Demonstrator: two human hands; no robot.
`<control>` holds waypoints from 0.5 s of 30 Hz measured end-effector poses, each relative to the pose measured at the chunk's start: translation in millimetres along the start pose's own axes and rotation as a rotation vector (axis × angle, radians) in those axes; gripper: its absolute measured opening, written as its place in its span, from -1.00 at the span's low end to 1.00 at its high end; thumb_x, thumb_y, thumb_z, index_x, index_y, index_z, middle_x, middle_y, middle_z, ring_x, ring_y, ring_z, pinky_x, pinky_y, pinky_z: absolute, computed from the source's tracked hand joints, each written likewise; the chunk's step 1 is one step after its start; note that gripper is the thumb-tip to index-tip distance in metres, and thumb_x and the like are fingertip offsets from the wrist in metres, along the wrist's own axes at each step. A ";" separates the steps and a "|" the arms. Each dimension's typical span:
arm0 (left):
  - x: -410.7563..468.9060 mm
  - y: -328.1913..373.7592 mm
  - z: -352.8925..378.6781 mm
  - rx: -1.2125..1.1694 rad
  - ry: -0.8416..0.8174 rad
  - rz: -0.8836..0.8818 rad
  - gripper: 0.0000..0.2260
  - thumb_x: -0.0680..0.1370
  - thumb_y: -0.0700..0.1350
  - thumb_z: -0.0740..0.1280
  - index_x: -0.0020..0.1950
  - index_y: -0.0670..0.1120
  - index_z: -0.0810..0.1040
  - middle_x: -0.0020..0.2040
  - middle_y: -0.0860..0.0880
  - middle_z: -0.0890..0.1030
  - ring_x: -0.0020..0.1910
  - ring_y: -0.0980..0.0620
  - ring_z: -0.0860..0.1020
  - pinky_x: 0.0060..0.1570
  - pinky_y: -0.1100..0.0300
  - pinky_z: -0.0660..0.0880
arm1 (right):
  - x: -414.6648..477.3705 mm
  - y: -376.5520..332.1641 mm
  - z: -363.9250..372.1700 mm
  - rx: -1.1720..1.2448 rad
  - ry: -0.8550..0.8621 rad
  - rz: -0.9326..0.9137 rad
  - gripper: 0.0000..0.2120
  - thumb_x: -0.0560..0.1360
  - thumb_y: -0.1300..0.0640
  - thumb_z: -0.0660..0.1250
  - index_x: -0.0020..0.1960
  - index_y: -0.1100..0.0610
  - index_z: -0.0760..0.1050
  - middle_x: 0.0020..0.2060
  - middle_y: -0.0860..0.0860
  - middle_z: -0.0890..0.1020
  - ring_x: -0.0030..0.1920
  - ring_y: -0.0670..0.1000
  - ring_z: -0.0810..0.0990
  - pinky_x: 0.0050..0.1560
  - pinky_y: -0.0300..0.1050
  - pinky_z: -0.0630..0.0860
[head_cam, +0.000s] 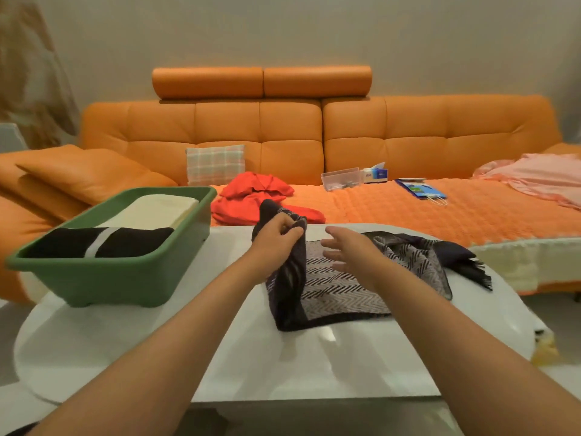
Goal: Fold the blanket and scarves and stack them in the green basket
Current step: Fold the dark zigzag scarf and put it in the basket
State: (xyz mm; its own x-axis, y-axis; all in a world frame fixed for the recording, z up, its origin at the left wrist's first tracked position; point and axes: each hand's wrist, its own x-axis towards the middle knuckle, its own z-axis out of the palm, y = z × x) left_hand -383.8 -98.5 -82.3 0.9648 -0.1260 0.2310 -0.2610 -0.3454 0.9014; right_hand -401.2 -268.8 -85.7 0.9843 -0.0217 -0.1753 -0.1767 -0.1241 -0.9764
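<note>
**Two pieces in the basket, a patterned scarf mid-fold**

The green basket (94, 265) stands at the left edge of the surface (220, 357). It already holds a folded cream blanket (154, 209) at its far end and, nearer the person, a folded black scarf (103, 242) with a pale stripe. That part of the job looks done.

The work in hand is the patterned scarf (339, 291), which lies in the middle of the surface and runs toward the right edge. The left hand (276, 237) pinches one edge of it and holds that edge raised above the surface, so a dark flap stands upright. The right hand (345, 247) is spread, fingers straight, just over the flat zigzag part; whether it touches the cloth cannot be told. A dark fringed end (462, 259) lies near the right edge, and it may belong to this scarf or to another.

By my reckoning this scarf needs at least one more fold, then a place in the basket. A crumpled red cloth (254, 196) on the sofa (283, 130), past the far edge, may be a further piece to fold.
</note>
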 end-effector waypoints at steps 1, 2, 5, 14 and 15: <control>5.7 5.8 15.2 0.023 -0.022 0.021 -0.80 0.61 -0.10 0.30 -0.19 -0.01 0.37 -0.29 0.02 0.40 -0.29 0.08 0.35 -0.26 0.13 0.26 | 1.2 -1.3 -14.4 0.041 0.035 0.036 -0.56 0.66 -0.10 0.14 0.46 0.06 0.36 0.21 0.04 0.58 0.15 0.09 0.60 0.09 0.07 0.53; 10.3 11.1 30.6 0.038 -0.046 0.042 -0.80 0.61 -0.10 0.30 -0.19 0.00 0.37 -0.29 0.02 0.40 -0.30 0.09 0.34 -0.28 0.13 0.24 | 1.0 -1.3 -26.9 0.071 0.066 0.069 -0.57 0.65 -0.12 0.14 0.44 0.07 0.38 0.18 0.05 0.60 0.12 0.13 0.62 0.05 0.08 0.56; 15.6 16.8 76.6 0.074 -0.158 0.045 -0.84 0.63 -0.06 0.27 -0.14 0.02 0.39 -0.20 0.02 0.48 -0.21 0.07 0.43 -0.25 0.16 0.31 | 0.1 4.2 -56.2 0.007 0.116 0.156 -0.55 0.63 -0.22 0.11 0.32 0.07 0.44 0.13 0.11 0.62 0.06 0.20 0.64 0.03 0.10 0.56; 1.8 -29.7 93.5 0.326 -0.209 0.083 -0.77 0.67 -0.11 0.14 0.26 0.05 0.50 0.21 0.08 0.58 0.18 0.09 0.52 0.18 0.16 0.42 | -3.5 36.9 -76.7 -0.754 0.176 0.062 -0.51 0.58 0.13 0.30 0.48 0.19 0.31 0.38 0.19 0.47 0.24 0.18 0.54 0.27 0.10 0.49; -0.2 -37.4 87.2 0.397 -0.216 0.134 -0.74 0.66 -0.10 0.14 0.31 0.06 0.49 0.26 0.08 0.56 0.23 0.09 0.50 0.25 0.14 0.41 | -1.3 39.1 -78.4 -0.769 0.165 0.008 -0.48 0.59 0.21 0.27 0.52 0.14 0.26 0.42 0.15 0.44 0.23 0.15 0.54 0.23 0.08 0.51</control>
State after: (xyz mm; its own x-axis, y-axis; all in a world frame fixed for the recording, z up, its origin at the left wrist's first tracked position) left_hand -377.2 -166.6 -147.9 0.9036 -0.3698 0.2161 -0.4159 -0.6367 0.6493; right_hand -409.3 -351.4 -113.7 0.9809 -0.1652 -0.1023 -0.1933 -0.7734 -0.6037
